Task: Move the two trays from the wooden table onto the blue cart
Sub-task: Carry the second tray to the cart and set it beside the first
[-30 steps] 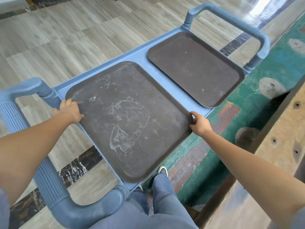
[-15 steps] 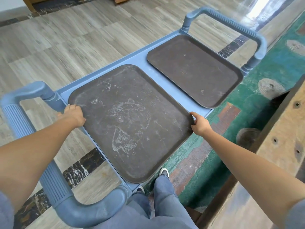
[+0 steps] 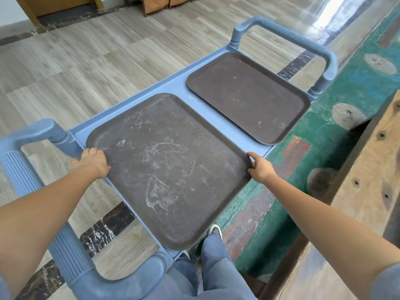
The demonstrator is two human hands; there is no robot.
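Note:
Two dark brown rectangular trays lie side by side on the blue cart [image 3: 179, 87]. The near tray [image 3: 168, 165], scuffed with white marks, overhangs the cart's near-right edge. My left hand [image 3: 93, 162] grips its left edge beside the cart's near handle. My right hand [image 3: 258, 167] grips its right corner. The far tray [image 3: 249, 96] rests flat on the cart below the far handle, with no hand on it.
The cart's ribbed near handle [image 3: 65, 252] curves around my left arm, and its far handle [image 3: 292, 33] stands behind the far tray. A wooden table [image 3: 372, 191] edge runs along the right, above a green carpet [image 3: 346, 87]. My legs [image 3: 214, 267] stand against the cart.
The view has tilted up a little, so cart and trays sit lower in frame. Both hands keep the same hold on the near tray, which has barely shifted.

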